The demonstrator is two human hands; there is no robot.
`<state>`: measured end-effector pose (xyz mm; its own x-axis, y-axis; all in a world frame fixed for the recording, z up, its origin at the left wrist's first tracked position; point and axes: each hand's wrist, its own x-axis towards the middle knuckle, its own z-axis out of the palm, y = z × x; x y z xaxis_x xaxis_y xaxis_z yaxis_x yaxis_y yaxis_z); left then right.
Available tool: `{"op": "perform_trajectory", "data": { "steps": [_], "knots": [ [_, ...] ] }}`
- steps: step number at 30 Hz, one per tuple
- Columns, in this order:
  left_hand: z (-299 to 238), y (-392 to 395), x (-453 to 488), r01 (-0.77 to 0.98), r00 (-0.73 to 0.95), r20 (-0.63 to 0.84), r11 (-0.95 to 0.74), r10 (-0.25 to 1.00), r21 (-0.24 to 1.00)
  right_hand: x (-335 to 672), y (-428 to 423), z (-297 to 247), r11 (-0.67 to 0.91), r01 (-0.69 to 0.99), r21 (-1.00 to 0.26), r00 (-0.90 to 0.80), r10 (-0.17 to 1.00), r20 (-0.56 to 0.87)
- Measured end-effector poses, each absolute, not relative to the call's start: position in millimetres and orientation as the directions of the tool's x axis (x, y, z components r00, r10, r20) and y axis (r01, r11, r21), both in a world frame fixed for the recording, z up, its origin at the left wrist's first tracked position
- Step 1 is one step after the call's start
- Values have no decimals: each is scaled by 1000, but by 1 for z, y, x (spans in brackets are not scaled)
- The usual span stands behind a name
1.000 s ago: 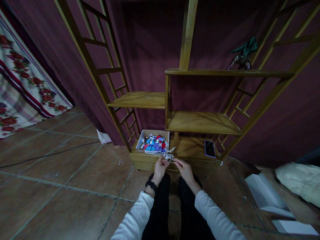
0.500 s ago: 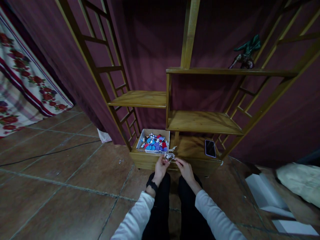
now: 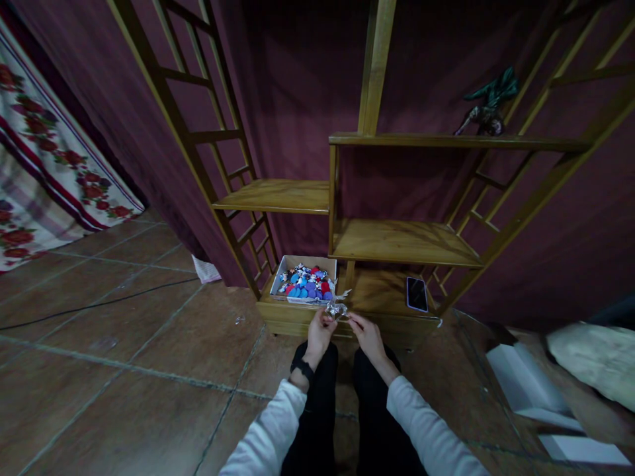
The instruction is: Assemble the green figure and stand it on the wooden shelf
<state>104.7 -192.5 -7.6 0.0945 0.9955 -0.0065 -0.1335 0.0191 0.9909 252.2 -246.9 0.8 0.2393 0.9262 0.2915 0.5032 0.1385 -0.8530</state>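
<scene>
Between my hands is a small, shiny silver figurine (image 3: 337, 308), shaped like an animal with branching antlers, perhaps a deer. My left hand (image 3: 319, 332) pinches it at its left side, and a dark band circles that wrist. Fingers of my right hand (image 3: 366, 332) are closed on its right end. Just behind the figurine, on the low wooden base of the shelf unit, stands a shallow cardboard box (image 3: 333, 264) filled with many small red, blue, purple and white pieces. My fingertips hide part of the figurine's lower body.
A phone (image 3: 417, 293) lies at the right of the wooden base (image 3: 370, 291). On the upper right shelf (image 3: 421, 141) stands a green and brown figure (image 3: 491, 102). White boards (image 3: 533, 387) and a pale bag (image 3: 592, 357) are on the floor at right. A cable (image 3: 99, 305) crosses the tiles at left.
Almost nothing differs. Both hands keep hold of the figurine, which appears turned very slightly so that more of its antlers show.
</scene>
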Motion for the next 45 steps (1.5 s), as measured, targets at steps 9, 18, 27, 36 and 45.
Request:
{"op": "perform_trajectory", "data": {
  "steps": [9,18,27,36,45],
  "knots": [
    [-6,-193,104,-127,106,-14,27,994,991,253,-247,-1,113,515,-850,247,930,273],
    [-11,-196,105,-92,112,80,-69,990,993,253,-246,-4,121,513,-850,253,925,284],
    [-13,-194,105,-48,105,86,-82,991,995,252,-248,-3,109,527,-843,246,930,274],
    [-11,-195,105,-32,89,63,-60,994,998,251,-251,2,167,544,-822,247,905,347],
    [-6,-206,105,33,64,127,-130,990,991,253,-248,-6,175,505,-845,254,906,340]
  ]
}}
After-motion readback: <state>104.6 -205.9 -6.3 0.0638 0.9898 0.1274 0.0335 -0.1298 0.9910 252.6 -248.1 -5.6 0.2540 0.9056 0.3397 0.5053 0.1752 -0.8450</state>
